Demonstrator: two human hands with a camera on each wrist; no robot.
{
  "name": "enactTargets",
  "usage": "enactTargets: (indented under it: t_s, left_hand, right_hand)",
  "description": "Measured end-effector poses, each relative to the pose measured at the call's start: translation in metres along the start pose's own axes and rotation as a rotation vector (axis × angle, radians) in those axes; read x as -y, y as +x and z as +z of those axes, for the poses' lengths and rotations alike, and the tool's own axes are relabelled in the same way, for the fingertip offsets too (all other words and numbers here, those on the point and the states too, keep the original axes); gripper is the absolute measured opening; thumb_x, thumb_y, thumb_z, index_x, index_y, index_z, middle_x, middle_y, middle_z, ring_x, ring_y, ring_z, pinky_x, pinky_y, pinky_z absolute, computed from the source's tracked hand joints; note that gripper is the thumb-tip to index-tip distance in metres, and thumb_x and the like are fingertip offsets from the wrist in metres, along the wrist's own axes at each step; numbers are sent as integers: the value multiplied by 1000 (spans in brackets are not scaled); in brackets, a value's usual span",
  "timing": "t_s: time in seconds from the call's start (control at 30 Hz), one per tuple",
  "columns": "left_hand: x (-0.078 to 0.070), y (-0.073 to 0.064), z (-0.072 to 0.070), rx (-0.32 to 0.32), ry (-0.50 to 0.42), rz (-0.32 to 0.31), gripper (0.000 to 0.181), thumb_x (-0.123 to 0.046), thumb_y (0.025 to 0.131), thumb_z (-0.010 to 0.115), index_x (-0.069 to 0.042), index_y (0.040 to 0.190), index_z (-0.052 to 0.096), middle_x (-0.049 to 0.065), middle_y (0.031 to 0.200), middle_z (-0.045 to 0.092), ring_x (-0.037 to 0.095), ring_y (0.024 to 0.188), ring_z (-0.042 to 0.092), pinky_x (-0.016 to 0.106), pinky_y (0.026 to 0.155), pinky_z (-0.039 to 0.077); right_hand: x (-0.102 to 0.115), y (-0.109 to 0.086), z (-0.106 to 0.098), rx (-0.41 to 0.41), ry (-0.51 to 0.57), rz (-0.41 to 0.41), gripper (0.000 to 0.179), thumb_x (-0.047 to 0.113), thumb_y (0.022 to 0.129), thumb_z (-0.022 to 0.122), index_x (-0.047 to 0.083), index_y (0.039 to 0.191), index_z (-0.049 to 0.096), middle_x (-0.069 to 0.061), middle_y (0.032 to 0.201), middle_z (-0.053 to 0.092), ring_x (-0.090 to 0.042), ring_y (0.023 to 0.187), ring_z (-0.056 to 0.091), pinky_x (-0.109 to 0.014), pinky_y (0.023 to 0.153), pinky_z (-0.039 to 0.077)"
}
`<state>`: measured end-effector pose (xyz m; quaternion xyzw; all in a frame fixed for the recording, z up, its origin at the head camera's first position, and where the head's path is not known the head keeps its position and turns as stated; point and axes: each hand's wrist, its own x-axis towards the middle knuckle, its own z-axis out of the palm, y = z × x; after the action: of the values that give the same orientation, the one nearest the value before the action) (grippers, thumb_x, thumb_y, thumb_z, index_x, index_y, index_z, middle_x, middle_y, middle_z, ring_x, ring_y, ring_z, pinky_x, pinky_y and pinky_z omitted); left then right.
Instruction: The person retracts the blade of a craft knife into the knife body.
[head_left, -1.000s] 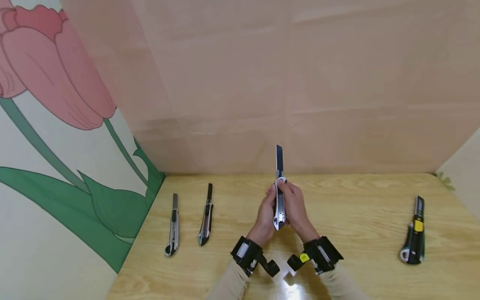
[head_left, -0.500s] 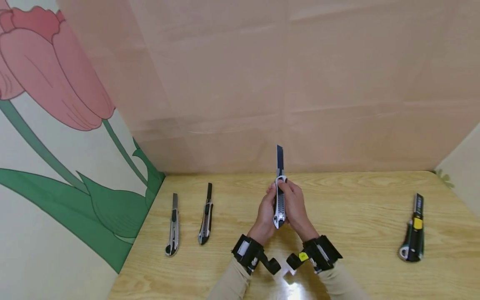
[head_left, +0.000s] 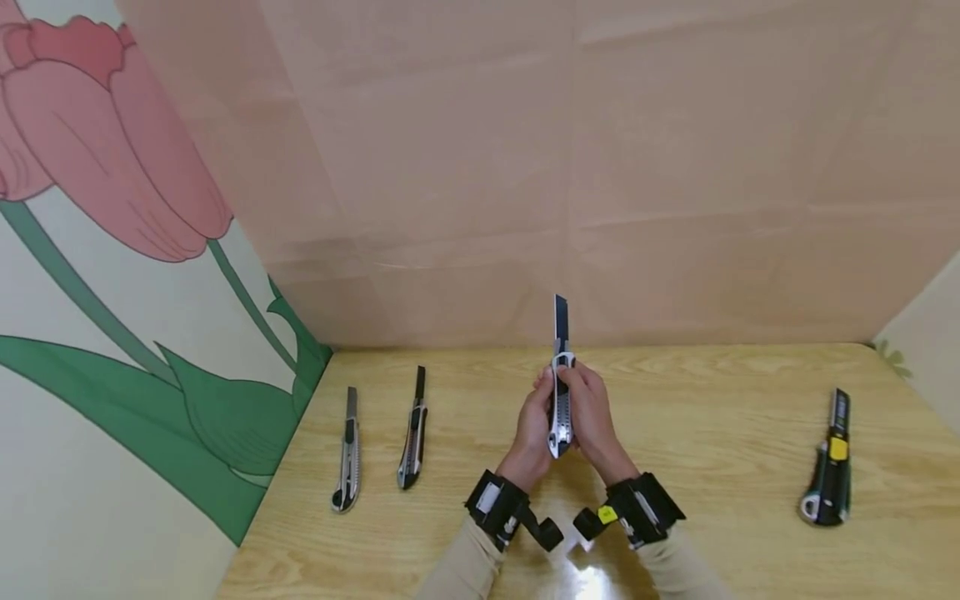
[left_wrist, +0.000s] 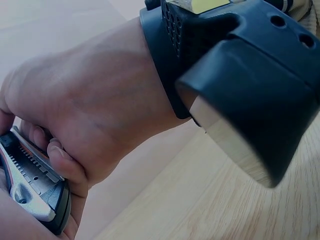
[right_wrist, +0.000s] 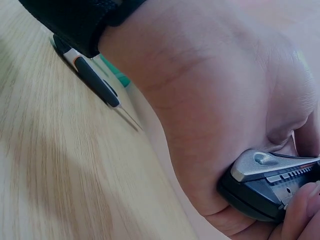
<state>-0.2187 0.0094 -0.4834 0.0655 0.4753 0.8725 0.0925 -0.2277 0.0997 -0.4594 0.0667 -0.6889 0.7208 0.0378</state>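
Both hands hold one silver-and-black snap-off utility knife (head_left: 561, 412) over the middle of the table, its dark blade pointing away from the person. The left hand (head_left: 529, 429) grips the handle from the left. From the right, the right hand (head_left: 596, 417) grips it too, with the thumb on the handle's upper face near the blade end. In the left wrist view the handle's butt end (left_wrist: 47, 192) shows between the two hands. The right wrist view shows the same silver-and-black butt (right_wrist: 260, 185) against the right palm; the blade is hidden there.
Two slim silver-and-black utility knives, one far left (head_left: 347, 467) and one nearer (head_left: 412, 446), lie on the wooden table (head_left: 705, 433) with blades out. A black-and-yellow utility knife (head_left: 827, 475) lies at the right. A pinkish-brown sheet (head_left: 450, 167) rises behind the table.
The blade tip stands slightly lower in the head view. Both hands keep nearly the same hold, and the knives on the table stay where they were.
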Motion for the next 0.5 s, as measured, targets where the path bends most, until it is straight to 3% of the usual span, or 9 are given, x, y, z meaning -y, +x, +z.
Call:
enactTargets:
  t_s: [0.27, 0.5]
  left_hand:
    - [-1, 1, -1, 1, 0, -9, 47, -53, 93, 40, -20, 125, 53, -1, 92, 48, 11, 73, 45, 21, 58, 39]
    - [-1, 0, 0, -4, -1, -23, 47, -53, 93, 39, -20, 124, 53, -1, 90, 49, 12, 69, 46, 23, 55, 40]
  right_hand:
    - [19, -8, 2, 12, 23, -2, 29, 17, 99, 36, -5, 103, 55, -21, 95, 62, -30, 85, 54, -35, 74, 44]
    - [29, -13, 4, 20, -21, 7, 31, 19, 99, 37, -6, 104, 55, -21, 96, 61, -28, 85, 53, -35, 70, 44]
